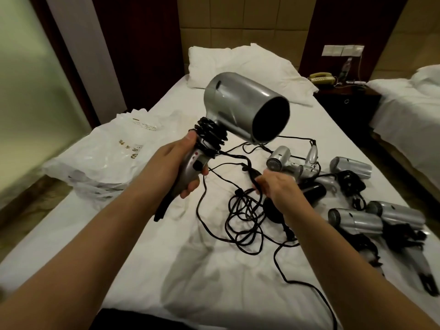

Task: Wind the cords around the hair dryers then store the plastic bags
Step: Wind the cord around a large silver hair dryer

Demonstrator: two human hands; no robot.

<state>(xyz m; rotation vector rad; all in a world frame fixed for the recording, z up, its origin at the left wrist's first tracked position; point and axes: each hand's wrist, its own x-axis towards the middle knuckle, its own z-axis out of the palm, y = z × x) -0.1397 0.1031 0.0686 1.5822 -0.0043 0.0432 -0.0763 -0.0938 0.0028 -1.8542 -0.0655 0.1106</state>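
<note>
Bed (214, 277); left hand (173, 167) gripping dryer (240, 106)

A big silver dryer (240, 108) is held up over the bed by its handle, nozzle facing right and toward the camera, with black cord (210, 136) coiled around the handle's top. The rest of that cord trails down into a loose tangle (245, 217) on the sheet. More silver dryers (354, 220) lie at right, some already wrapped. Crumpled white bags (104, 153) sit at left.
</note>
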